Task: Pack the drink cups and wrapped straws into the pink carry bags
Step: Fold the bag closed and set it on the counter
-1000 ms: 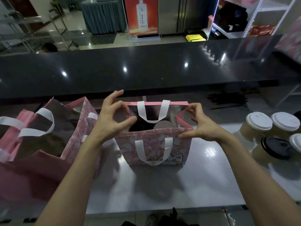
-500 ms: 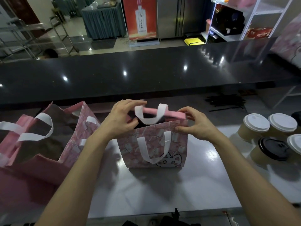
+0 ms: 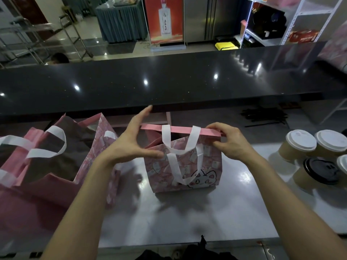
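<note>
Small pink cat-print carry bag [image 3: 185,166] stands mid-counter, mouth now drawn nearly closed versus a second ago. Right hand [image 3: 230,142] pinches the top rim's right end; left hand [image 3: 129,142] has let go, fingers spread. Packing of this bag appears finished; lidded paper cups [image 3: 300,145] wait at right.

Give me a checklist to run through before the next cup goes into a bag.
1. Small pink bag upright on the counter: ok.
2. Its mouth open enough for a cup: not ok, the rims are drawn close together.
3. Right hand free: not ok, it pinches the bag's back rim.
4. Left hand free: ok, fingers spread, thumb tip at the bag's corner.
5. Cups within reach at right, lids on: ok.
6. Room left inside the small bag: cannot tell.
</note>
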`<action>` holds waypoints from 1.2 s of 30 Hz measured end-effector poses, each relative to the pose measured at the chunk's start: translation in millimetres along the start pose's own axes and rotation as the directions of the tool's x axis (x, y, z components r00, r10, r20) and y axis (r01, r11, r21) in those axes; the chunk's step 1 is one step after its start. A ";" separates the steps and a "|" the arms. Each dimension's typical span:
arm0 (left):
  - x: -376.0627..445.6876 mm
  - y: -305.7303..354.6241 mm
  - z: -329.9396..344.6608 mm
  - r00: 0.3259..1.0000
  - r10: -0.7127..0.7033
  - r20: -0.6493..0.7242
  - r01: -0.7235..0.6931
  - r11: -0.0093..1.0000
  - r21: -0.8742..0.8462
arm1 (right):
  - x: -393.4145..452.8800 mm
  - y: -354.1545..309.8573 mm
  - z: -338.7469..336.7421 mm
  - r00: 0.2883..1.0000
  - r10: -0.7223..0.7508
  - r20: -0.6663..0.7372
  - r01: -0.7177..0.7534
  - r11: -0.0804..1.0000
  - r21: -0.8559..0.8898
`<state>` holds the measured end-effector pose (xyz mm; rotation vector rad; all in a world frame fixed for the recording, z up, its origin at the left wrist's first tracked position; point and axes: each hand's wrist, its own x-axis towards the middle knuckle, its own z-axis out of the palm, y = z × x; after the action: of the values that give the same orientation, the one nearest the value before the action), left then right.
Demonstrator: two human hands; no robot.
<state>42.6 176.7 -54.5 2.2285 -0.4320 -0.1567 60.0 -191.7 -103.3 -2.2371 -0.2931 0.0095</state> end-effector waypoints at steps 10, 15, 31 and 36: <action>3.6 -43.8 26.8 0.971 -0.141 -0.194 0.076 0.948 -0.309 | 6.9 7.3 -1.6 0.999 0.036 0.017 -0.036 0.999 0.037; 9.8 -48.2 45.9 0.931 -0.134 -0.339 -0.022 0.908 -0.419 | 5.8 4.2 2.7 1.000 0.013 -0.021 -0.011 0.997 0.081; 17.1 -59.9 31.7 0.920 -0.088 -0.382 -0.086 0.906 -0.414 | -8.0 -1.0 24.8 0.987 -0.030 -0.160 0.039 0.998 0.058; 8.8 -54.0 3.3 0.996 -0.059 -0.069 0.030 0.933 -0.359 | -5.8 2.0 27.9 0.983 -0.042 -0.177 0.049 0.998 0.036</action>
<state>63.7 203.0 -97.8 1.8781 -0.2833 -0.1573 51.8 -172.8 -123.1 -2.1737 -0.2454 -0.2052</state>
